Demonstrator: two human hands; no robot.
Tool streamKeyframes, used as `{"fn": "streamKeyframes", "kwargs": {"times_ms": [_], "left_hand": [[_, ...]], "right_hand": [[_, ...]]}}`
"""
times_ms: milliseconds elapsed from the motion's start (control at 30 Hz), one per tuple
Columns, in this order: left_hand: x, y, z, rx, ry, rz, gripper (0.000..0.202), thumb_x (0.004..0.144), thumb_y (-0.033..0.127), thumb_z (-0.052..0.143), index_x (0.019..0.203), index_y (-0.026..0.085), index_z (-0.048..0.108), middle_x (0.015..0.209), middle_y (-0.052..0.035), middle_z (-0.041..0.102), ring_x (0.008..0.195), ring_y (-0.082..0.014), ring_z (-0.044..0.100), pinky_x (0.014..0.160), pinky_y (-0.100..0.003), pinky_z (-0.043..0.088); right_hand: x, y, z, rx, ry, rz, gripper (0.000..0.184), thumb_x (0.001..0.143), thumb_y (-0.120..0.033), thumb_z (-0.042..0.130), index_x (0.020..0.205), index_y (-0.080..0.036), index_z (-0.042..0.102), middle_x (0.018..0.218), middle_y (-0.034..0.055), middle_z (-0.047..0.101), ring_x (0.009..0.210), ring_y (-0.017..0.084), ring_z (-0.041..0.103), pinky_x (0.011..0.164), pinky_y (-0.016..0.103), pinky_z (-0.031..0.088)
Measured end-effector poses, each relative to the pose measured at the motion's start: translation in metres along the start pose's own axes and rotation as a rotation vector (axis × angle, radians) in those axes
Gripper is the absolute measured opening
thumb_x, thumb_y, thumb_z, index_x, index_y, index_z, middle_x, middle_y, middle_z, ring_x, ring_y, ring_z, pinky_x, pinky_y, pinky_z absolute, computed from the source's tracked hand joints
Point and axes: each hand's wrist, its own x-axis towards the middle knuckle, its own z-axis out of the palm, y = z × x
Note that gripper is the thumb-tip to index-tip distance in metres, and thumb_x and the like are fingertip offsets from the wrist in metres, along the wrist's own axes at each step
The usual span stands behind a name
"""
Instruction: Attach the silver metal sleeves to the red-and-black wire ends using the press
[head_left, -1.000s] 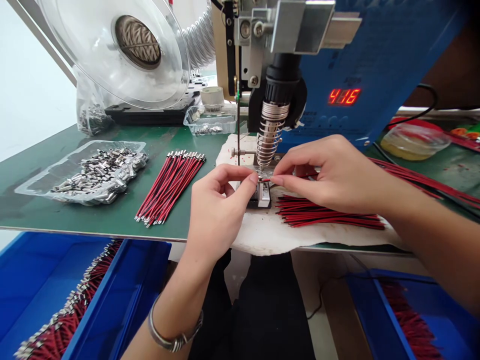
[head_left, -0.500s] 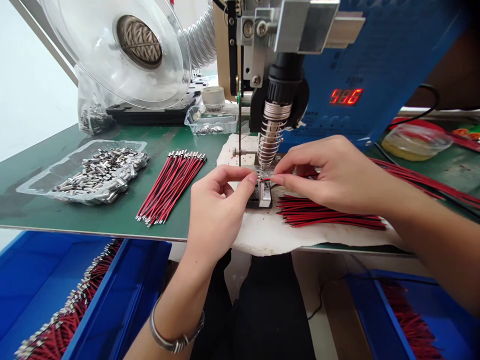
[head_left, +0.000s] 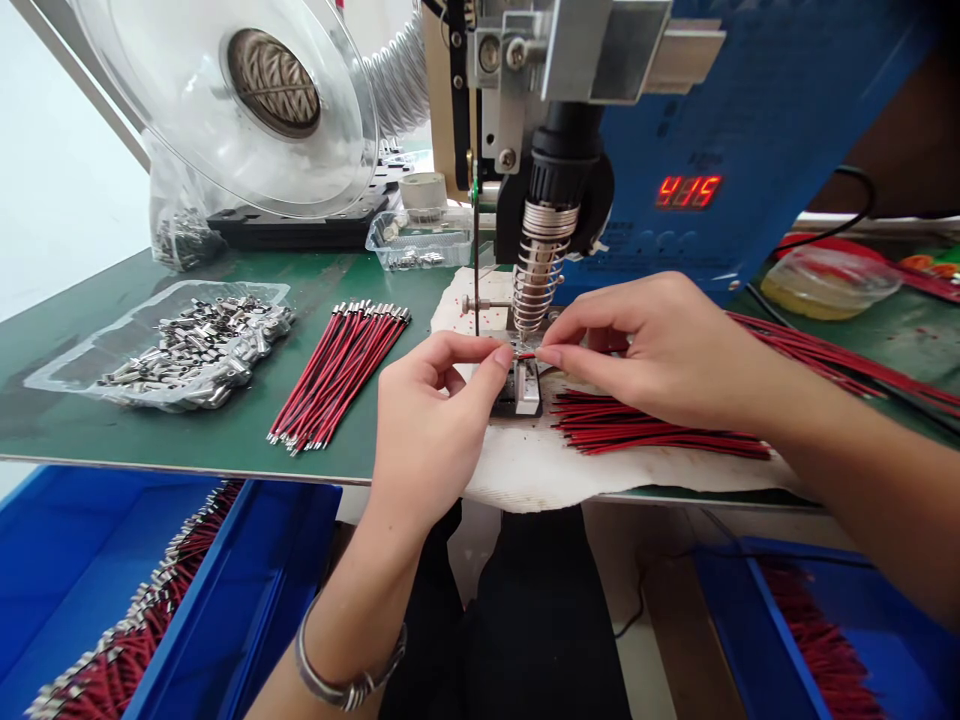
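Observation:
Under the spring-wrapped tip of a soldering machine (head_left: 541,250), my two hands meet over a small metal jig (head_left: 527,390). My left hand (head_left: 439,410) is closed, thumb and forefinger pinching at the left side of the jig; a small metal part shows at the fingertips, mostly hidden. From the right, my right hand (head_left: 645,345) pinches a red wire (head_left: 526,356) whose end points to the left fingertips. Below my right hand lies a bundle of red and black wires (head_left: 652,428) on a white cloth (head_left: 547,475). Wires with metal ends (head_left: 341,375) lie left of my left hand.
A clear tray (head_left: 45,375) of loose metal parts stands at the left, with a smaller clear box (head_left: 420,245) behind. Blue bins (head_left: 247,600) of wires sit below the table edge. The blue machine housing (head_left: 705,120) shows red digits; a clear hood (head_left: 180,90) hangs back left.
Both hands keep their pinch, nearly still over the jig. The view has shifted slightly, and the red digits on the machine housing read differently.

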Motion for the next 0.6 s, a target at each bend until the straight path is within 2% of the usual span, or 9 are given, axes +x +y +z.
{"fn": "streamKeyframes", "kwargs": {"times_ms": [600], "left_hand": [[0.0010, -0.0008, 0.0009, -0.016, 0.003, -0.008, 0.015, 0.083, 0.034, 0.080, 0.084, 0.020, 0.076, 0.085, -0.0037, 0.076, 0.075, -0.0166, 0.066, 0.062, -0.027, 0.045]], "right_hand": [[-0.0017, -0.0067, 0.0011, 0.023, 0.018, 0.072, 0.019, 0.091, -0.024, 0.064, 0.080, -0.019, 0.078, 0.058, -0.0019, 0.066, 0.049, 0.010, 0.054, 0.061, 0.029, 0.042]]}}
